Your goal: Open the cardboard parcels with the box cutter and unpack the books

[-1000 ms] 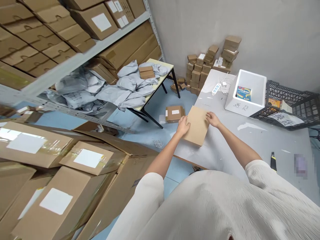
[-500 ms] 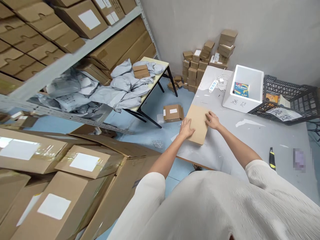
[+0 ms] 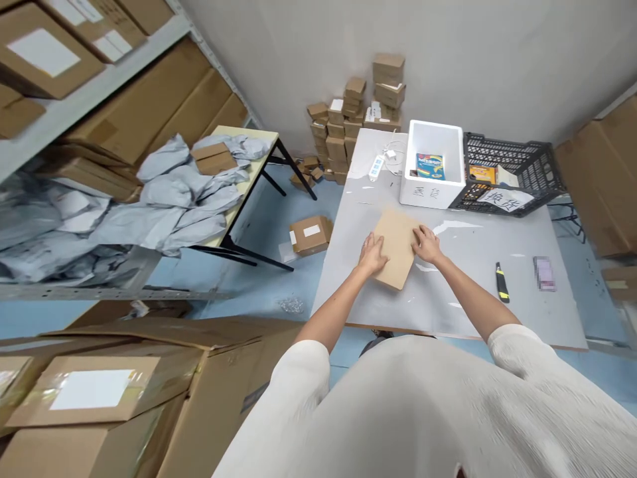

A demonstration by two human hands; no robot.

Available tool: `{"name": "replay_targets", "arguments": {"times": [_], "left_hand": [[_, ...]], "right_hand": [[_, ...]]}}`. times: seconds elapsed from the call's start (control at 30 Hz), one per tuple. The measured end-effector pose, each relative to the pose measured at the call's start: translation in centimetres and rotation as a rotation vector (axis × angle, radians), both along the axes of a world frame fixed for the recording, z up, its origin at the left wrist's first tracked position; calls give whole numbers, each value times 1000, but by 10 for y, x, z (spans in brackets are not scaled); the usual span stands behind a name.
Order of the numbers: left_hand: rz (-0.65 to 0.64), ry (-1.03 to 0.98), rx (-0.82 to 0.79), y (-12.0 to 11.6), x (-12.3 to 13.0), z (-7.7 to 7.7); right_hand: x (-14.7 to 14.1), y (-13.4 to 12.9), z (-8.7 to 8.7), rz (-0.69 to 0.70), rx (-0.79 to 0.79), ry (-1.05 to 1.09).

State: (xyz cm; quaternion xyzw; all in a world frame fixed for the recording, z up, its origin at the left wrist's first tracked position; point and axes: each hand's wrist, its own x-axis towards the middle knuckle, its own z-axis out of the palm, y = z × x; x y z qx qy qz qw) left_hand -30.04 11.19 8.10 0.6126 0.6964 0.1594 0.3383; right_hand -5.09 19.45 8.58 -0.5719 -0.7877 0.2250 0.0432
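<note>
A flat tan cardboard box (image 3: 397, 247) is between my hands over the grey table (image 3: 348, 265). My left hand (image 3: 373, 254) lies on its left edge, thumb on the top face and fingers along the side. At its right edge, my right hand (image 3: 426, 244) grips the side with curled fingers. Whether the box touches the table cannot be made out. Behind it stand a white foam box (image 3: 432, 192) holding a blue packet (image 3: 430, 166) and a black crate (image 3: 542, 174) with an orange packet.
A box cutter (image 3: 501, 284) lies on the table's right part, and a power strip (image 3: 377, 167) near its back left. Grey parcels (image 3: 174, 189) cover a side table at left. Small boxes (image 3: 337, 147) are stacked by the wall; large cartons (image 3: 223, 385) stand at lower left.
The view has turned to the right, so the table and crates appear further left and more of the right side shows. Both hands are still on the tan box.
</note>
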Motion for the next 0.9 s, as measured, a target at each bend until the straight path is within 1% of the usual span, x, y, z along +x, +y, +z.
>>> {"name": "replay_targets", "arguments": {"times": [0.1,0.27,0.33,0.37,0.4,0.43,0.57,0.63,0.7,0.73,0.8,0.9], "left_hand": [[-91,11,6,14,36,0],[-338,32,10,40,94,4],[-410,52,9,47,112,7],[-419,72,11,48,120,8],[-400,99,14,48,126,9],[-349,132,19,46,131,10],[5,244,23,34,142,8],[154,228,6,27,144,5],[267,154,-39,22,145,1],[306,99,-67,20,145,-1],[349,-21,-105,20,144,-6],[363,-156,-83,22,140,-12]], "right_hand": [[44,-7,3,-63,31,-16],[119,-19,12,-219,84,-117],[144,-22,16,-249,87,-146],[154,-22,18,-244,81,-150],[163,-22,20,-230,69,-152],[171,-22,23,-216,55,-158],[191,-15,31,-205,-31,-233],[197,-12,33,-212,-116,-255],[202,-10,31,-218,-200,-249],[204,-10,29,-226,-220,-232],[206,-8,23,-252,-205,-145],[207,-5,11,-297,-147,94]]}}
